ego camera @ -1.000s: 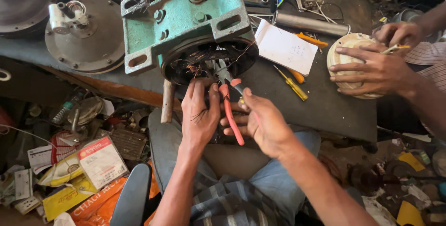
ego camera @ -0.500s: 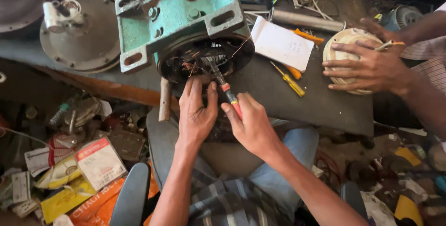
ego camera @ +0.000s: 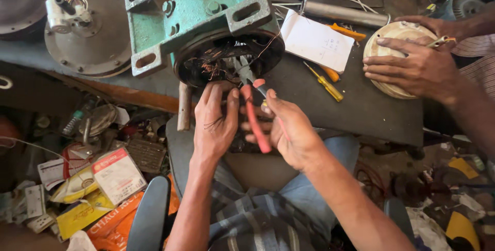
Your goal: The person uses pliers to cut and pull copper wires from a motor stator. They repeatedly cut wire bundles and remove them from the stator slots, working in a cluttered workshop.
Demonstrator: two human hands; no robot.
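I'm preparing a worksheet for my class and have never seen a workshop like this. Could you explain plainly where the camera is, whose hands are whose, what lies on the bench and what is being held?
The camera sits on a person's head and looks down at their own hands. Their right hand holds red-handled pliers, whose tip reaches into the open end of a green motor housing full of copper wire windings. Their left hand rests at that opening. At the right edge, another person's hands rest on a round cream-coloured cover. On the dark bench lie a white notepad, yellow-handled screwdrivers and a grey metal disc.
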